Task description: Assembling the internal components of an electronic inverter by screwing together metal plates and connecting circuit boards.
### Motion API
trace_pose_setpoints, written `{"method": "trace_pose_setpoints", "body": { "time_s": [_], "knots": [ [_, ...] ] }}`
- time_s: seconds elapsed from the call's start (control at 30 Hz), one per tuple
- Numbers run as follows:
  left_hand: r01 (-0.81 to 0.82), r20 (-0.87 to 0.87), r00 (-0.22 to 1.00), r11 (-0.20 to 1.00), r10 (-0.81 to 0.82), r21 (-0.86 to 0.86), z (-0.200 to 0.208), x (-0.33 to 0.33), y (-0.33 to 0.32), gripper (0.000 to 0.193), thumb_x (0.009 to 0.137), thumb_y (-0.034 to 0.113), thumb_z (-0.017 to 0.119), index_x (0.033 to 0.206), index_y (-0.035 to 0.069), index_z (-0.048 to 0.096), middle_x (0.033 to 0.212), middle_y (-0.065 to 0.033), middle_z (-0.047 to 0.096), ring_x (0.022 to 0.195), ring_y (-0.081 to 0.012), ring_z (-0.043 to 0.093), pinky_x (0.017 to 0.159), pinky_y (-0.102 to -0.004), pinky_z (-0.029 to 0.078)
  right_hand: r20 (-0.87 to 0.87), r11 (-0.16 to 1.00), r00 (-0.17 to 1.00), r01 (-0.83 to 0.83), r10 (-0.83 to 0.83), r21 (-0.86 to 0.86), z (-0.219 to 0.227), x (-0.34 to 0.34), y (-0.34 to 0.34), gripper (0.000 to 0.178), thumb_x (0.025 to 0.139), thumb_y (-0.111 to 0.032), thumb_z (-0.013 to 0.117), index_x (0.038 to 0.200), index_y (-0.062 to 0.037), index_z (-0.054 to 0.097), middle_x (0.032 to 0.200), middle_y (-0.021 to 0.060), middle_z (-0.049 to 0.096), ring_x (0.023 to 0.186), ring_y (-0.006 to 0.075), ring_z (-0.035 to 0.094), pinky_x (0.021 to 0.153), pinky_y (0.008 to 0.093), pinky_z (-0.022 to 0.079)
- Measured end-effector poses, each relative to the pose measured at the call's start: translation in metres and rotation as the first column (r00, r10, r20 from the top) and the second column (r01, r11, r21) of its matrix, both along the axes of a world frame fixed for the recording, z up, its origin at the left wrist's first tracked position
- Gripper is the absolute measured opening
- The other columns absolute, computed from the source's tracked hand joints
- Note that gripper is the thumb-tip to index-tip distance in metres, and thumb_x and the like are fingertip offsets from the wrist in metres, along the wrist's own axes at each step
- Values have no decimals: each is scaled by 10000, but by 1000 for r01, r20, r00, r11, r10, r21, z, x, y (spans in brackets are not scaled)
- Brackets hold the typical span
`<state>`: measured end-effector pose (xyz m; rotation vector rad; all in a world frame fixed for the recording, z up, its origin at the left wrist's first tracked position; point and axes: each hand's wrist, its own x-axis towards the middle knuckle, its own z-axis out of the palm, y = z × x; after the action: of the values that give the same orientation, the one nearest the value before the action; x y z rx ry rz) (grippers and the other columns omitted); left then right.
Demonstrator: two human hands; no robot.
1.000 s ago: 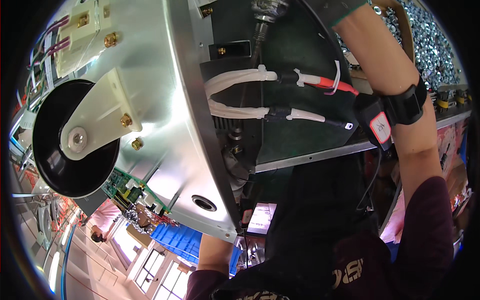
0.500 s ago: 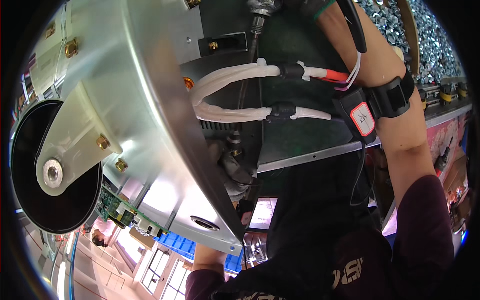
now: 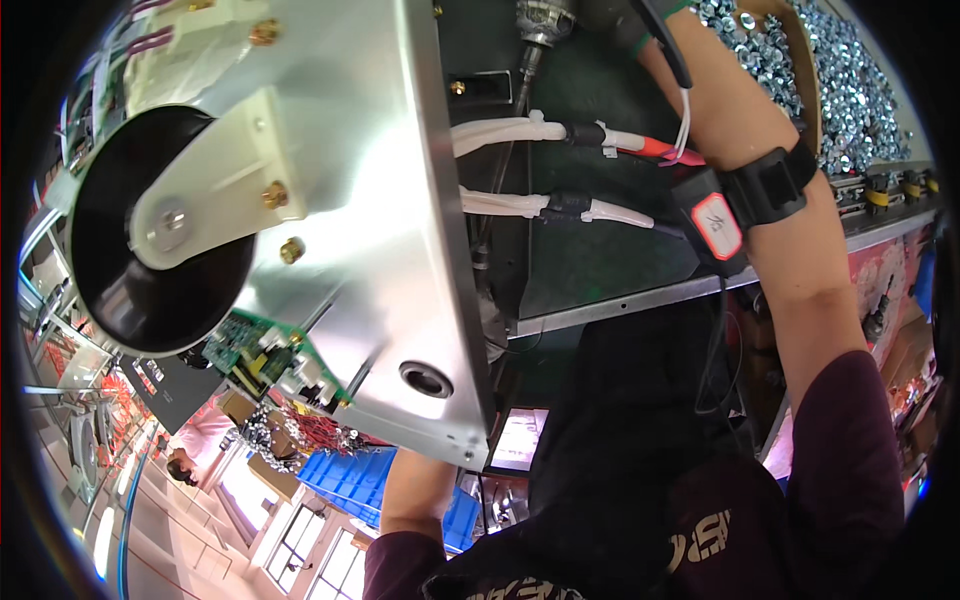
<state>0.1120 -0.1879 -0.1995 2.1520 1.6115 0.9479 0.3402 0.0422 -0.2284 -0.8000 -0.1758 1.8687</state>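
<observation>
A large shiny sheet-metal housing (image 3: 370, 180) fills the left of the head view, with a black wheel (image 3: 105, 240) on a pale bracket (image 3: 215, 205). Behind its edge, most of my left hand (image 3: 492, 325) is hidden; only a strip of grey glove shows, so its fingers cannot be made out. My right hand (image 3: 612, 18), in a dark glove with a green cuff, is cut off by the top edge. Beside it is a metal tool head with a long shaft (image 3: 540, 28). What the right fingers hold is out of sight.
White-sleeved cables (image 3: 515, 205) stick out from the housing over the dark green bench (image 3: 590, 265). Many small shiny metal fasteners (image 3: 850, 90) lie at the upper right. A green circuit board (image 3: 265, 355) hangs under the housing. Blue crates (image 3: 345, 485) and another person (image 3: 190, 455) appear beyond.
The housing has turned in view, its edge shifting right and standing more upright. It now covers most of my left hand, whose gloved fingers showed before. The tool head has shifted slightly right.
</observation>
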Motion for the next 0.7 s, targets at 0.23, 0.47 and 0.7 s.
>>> {"method": "trace_pose_setpoints", "body": {
  "time_s": [0.23, 0.47, 0.7],
  "knots": [
    [-151, 382, 898, 969, 216, -194, -1, -21, 21, 275, 873, 216, 508, 1029, -9, 479, 846, -142, 545, 819, -260, 561, 684, -352, 460, 47, 989, 999, 16, -9, -146, 62, 1, 8, 153, 853, -246, 561, 821, -97, 559, 621, 78, 568, 505, 232, 551, 494, 386, 479],
    [-55, 751, 547, 911, 371, -410, 48, -114, -56, 360, 869, 237, 557, 1119, -15, 498, 1004, -171, 561, 921, -296, 568, 796, -369, 456, 408, 744, 698, 272, -589, 610, 284, 101, 57, 168, 798, -127, 619, 916, -22, 562, 700, 48, 581, 587, 146, 567, 569, 304, 536],
    [226, 545, 258, 498, 798, -837, 100, -66, -74, 452, 866, 258, 606, 1209, -22, 517, 1162, -201, 576, 1024, -332, 576, 909, -386, 452, 390, 357, 173, -193, -904, 914, 478, 96, 213, 238, 741, -231, 682, 876, -46, 619, 726, 46, 630, 663, 156, 562, 648, 303, 446]
  ]
}}
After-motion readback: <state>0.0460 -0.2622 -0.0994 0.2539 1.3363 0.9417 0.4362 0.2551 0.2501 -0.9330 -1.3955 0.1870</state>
